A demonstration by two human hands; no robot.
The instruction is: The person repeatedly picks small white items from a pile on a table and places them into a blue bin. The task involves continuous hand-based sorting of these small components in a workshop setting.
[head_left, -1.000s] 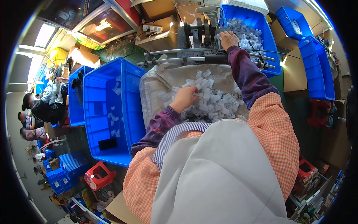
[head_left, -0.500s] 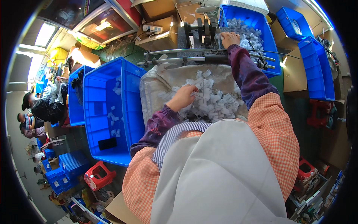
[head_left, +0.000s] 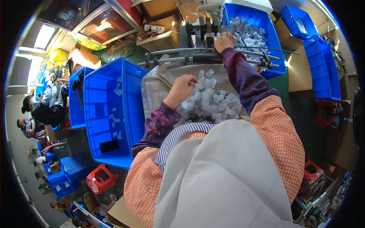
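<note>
In the head view, the left hand (head_left: 183, 88) rests on the left edge of a heap of small white plastic parts (head_left: 213, 102), fingers curled down into the pieces so that they close loosely on a few of them. The heap lies on a crinkled clear plastic sheet (head_left: 156, 89) spread over the tabletop, just in front of the person's chest, near the middle of the scene.

The right hand (head_left: 225, 41) is stretched to the far side, past the heap, its fingers bent and pressed against a small dark metal machine (head_left: 203, 28) — whether it grips a part there cannot be told. A long grey metal rail (head_left: 178, 51) runs left to right just beneath that hand, between the heap and the machine.

Behind the machine, to the far right, stands a blue plastic crate of white parts (head_left: 253, 30). To the left of the heap, touching the sheet's edge, sits a large blue plastic bin (head_left: 110, 114), holding only a scatter of white pieces and a dark flat object. More blue crates (head_left: 321, 64) stand well apart at the far right. A red plastic stool (head_left: 99, 179) lies on the floor at the near left — beyond it, other people sit at work.
</note>
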